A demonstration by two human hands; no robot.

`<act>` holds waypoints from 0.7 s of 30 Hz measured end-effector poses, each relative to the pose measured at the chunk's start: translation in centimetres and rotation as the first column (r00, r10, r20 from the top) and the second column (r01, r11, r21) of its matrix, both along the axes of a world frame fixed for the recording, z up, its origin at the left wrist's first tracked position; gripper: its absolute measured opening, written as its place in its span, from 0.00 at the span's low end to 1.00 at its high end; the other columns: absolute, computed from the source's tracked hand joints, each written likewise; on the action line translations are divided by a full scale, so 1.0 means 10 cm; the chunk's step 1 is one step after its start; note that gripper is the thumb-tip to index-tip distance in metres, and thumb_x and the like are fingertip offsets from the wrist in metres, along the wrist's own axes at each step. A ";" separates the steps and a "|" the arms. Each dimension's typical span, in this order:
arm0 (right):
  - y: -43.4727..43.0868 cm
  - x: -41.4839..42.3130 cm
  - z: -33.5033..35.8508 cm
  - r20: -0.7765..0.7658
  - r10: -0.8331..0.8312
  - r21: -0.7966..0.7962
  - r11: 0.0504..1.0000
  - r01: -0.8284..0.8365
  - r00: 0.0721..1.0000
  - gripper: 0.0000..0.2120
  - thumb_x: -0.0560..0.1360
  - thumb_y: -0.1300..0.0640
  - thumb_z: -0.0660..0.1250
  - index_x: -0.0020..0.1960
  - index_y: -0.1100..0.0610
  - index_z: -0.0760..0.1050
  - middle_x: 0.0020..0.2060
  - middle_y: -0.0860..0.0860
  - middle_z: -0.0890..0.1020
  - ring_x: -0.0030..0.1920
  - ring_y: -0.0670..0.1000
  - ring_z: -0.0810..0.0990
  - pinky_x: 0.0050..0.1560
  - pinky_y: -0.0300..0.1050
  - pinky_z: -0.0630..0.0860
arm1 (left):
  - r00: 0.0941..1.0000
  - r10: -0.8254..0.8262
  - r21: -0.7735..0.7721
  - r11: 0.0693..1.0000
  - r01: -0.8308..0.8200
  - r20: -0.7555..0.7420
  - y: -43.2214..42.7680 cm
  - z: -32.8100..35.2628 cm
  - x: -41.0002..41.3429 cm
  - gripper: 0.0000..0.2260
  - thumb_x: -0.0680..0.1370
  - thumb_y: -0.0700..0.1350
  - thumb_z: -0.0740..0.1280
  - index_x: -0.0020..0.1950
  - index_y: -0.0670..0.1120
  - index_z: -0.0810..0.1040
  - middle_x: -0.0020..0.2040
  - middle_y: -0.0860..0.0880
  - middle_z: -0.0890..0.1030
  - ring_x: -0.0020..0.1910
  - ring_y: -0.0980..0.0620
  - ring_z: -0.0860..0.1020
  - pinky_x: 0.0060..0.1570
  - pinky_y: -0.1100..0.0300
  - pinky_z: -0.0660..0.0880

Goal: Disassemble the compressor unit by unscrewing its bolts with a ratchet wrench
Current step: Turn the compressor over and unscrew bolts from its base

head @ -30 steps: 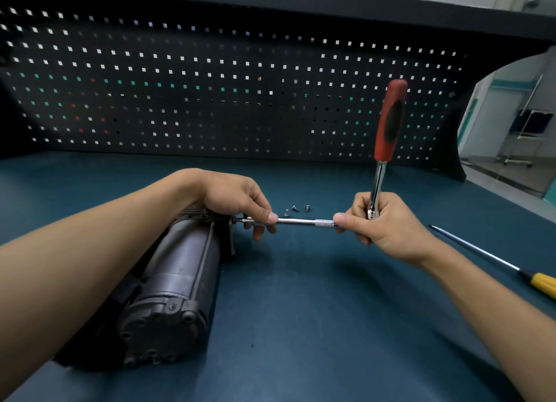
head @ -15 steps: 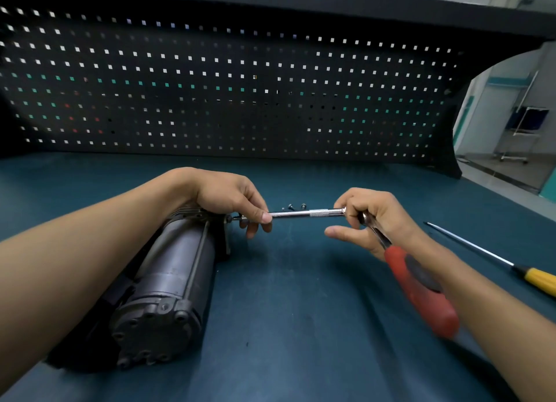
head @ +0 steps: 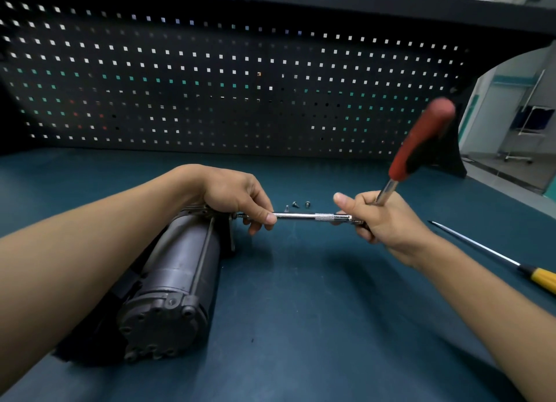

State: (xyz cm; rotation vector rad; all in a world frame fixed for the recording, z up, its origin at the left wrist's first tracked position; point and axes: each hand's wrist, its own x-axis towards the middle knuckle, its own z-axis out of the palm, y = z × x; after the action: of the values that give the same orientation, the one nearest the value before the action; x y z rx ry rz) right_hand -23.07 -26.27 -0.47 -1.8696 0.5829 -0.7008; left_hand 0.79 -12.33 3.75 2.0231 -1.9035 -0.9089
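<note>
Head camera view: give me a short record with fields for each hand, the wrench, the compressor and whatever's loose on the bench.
left hand: pinches the extension bar at its compressor end
right hand: grips the ratchet wrench near its head
wrench handle: red, tilted up and to the right, blurred
compressor unit: lies on its side on the bench
loose bolts: three, on the bench beyond the bar
screwdriver: yellow handle, lies at the right, untouched

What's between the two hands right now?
Head view: the extension bar spans from the left hand to the ratchet wrench in the right hand. Three loose bolts lie on the mat just behind it.
</note>
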 end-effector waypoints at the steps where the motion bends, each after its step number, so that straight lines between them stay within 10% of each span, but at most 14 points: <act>1: 0.01 0.00 0.02 -0.022 -0.012 0.046 0.999 0.013 1.000 0.32 0.61 0.33 0.73 0.35 0.63 0.68 0.34 0.62 0.84 0.24 0.49 0.62 0.24 0.38 0.59 | 1.000 0.000 0.003 1.000 0.000 0.005 0.00 0.00 0.00 0.09 0.78 0.54 0.69 0.42 0.53 0.84 0.36 0.54 0.83 0.37 0.59 0.75 0.39 0.70 0.69; 10: -0.01 0.01 0.03 -0.073 -0.002 0.493 0.869 0.038 0.997 0.25 0.63 0.34 0.72 0.35 0.52 0.65 0.38 0.58 0.84 0.17 0.43 0.57 0.16 0.33 0.53 | 1.000 0.012 0.004 1.000 -0.012 0.007 0.00 0.01 -0.04 0.08 0.78 0.52 0.69 0.45 0.50 0.84 0.35 0.55 0.83 0.36 0.59 0.75 0.37 0.70 0.69; 21: -0.15 0.03 -0.06 -0.058 0.054 0.662 0.750 -0.002 0.997 0.17 0.81 0.44 0.63 0.42 0.53 0.62 0.47 0.64 0.86 0.14 0.43 0.57 0.13 0.33 0.55 | 1.000 0.027 0.001 1.000 -0.027 0.014 -0.01 0.01 -0.02 0.07 0.77 0.52 0.70 0.44 0.51 0.84 0.36 0.54 0.83 0.37 0.59 0.75 0.36 0.71 0.69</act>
State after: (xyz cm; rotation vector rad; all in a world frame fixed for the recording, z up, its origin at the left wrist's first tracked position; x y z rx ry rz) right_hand -22.78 -27.79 -1.10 -1.2268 0.7354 -0.3292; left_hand 0.55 -12.47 3.82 2.0566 -1.8782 -0.8915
